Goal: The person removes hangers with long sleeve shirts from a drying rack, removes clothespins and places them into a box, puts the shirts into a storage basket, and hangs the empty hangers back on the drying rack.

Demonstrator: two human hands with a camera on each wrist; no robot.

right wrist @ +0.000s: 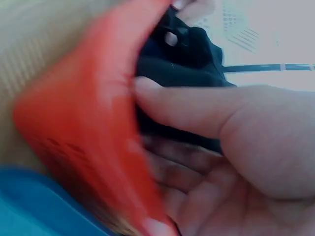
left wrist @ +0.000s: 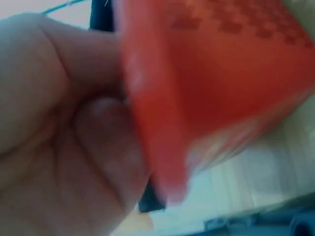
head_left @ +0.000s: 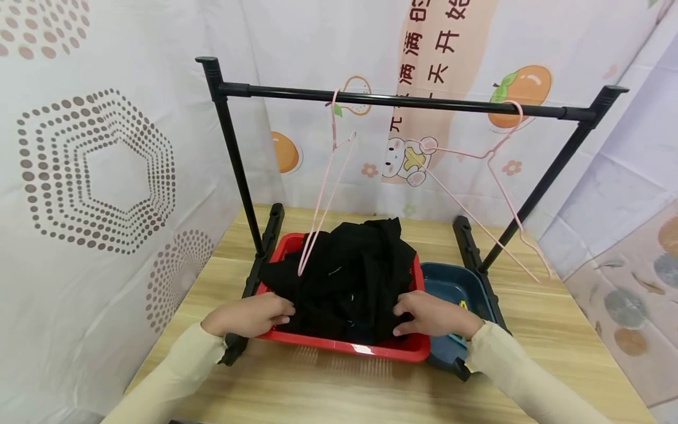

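Note:
A rumpled black garment (head_left: 344,282) with a few small pale marks fills the red basket (head_left: 339,347). At the basket's left front edge my left hand (head_left: 251,314) grips a bit of the cloth with curled fingers. In the left wrist view the thumb and a finger meet beside the basket's rim (left wrist: 152,113), which hides what lies between them. My right hand (head_left: 434,315) holds the cloth at the right front. Seen from the right wrist, black fabric (right wrist: 177,73) lies between the thumb and the bent fingers, just inside the rim.
A black rack's bar (head_left: 424,103) spans above the basket. Two pink hangers hang from it: the left hanger (head_left: 318,218) dangles in front of the garment, the right hanger (head_left: 489,156) further right. A dark blue tray (head_left: 450,272) stands on the wooden table (head_left: 339,394).

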